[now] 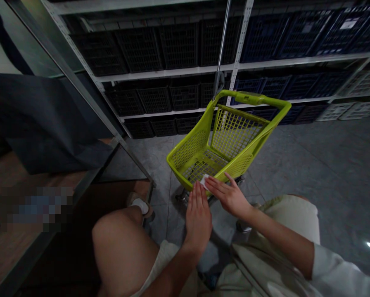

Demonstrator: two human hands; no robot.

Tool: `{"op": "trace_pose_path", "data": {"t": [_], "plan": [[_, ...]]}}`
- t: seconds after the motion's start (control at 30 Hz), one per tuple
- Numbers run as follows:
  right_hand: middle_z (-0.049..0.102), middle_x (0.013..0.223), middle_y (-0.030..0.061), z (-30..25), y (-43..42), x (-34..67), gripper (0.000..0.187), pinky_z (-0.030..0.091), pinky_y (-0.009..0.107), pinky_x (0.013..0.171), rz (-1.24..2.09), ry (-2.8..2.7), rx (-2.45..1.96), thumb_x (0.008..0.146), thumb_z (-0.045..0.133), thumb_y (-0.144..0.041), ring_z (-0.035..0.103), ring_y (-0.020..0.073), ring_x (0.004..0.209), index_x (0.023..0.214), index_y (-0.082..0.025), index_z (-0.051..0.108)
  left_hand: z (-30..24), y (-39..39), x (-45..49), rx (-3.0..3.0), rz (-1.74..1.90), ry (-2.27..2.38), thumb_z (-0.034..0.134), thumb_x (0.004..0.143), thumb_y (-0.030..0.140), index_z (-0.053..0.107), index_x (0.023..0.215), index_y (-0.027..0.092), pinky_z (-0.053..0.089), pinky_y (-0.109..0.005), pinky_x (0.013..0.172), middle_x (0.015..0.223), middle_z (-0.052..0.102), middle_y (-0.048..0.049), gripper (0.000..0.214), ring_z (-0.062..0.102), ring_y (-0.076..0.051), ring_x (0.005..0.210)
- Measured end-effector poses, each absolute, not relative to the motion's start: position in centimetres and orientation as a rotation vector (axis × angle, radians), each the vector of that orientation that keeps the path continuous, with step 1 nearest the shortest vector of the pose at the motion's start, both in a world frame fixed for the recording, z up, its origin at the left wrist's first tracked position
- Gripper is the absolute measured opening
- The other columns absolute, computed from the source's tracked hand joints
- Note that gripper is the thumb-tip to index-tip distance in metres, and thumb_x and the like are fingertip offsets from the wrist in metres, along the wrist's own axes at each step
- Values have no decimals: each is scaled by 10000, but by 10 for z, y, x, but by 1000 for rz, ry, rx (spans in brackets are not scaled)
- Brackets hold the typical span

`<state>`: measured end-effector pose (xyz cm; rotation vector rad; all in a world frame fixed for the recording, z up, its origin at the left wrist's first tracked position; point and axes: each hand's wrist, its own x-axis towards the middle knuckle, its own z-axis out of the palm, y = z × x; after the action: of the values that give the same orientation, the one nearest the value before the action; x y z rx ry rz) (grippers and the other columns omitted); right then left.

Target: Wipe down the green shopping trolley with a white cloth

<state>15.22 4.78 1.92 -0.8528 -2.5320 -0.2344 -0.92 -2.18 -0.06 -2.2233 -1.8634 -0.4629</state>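
Note:
A small lime-green plastic shopping cart (234, 136) stands on the grey tiled floor in front of me, its basket empty. My left hand (198, 216) is stretched out flat, fingers together, touching the cart's near rim. My right hand (228, 194) lies flat beside it, fingers extended over a small white object (204, 180) pressed against the same rim. What the white thing is I cannot make out. My bent knee (123, 243) shows at the lower left.
Metal shelving (172, 74) with rows of dark plastic crates fills the wall behind the cart; white crates (358, 109) sit at the far right. A metal rack with a wooden shelf (33, 198) and dark cloth stands close on my left. A metal pole (222, 41) rises behind the cart handle.

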Motion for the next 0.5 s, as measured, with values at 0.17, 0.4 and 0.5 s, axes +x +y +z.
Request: {"op": "trace_pose_path", "data": {"t": [0.17,0.4,0.5], "plan": [[581,1448,81,28,113,225,700,96,593,1221,-335,-2307,-1209,818,412,-19,498,231,1386,1476,-252,455,0,-22,-9,-2252,-415,-1857,480,889,113,251,1542,-17,347,-449,1210,1613,271,-244,704,215,-298,1527],[526,1498,106,13,64,163,743,81,550,1241,-301,-2250,-1270,809,418,-17,441,220,1428,1524,-215,380,-4,-21,-3,-2223,-447,-1843,435,903,85,204,1566,20,366,-434,1201,1608,305,-222,705,268,-281,1512],[514,1508,98,9,35,137,735,103,509,1246,-226,-2422,-1013,832,385,-17,416,191,1444,1538,-220,359,-6,-21,-5,-2218,-474,-1840,403,906,72,121,1585,46,356,-440,1207,1610,310,-213,735,261,-273,1516]]}}
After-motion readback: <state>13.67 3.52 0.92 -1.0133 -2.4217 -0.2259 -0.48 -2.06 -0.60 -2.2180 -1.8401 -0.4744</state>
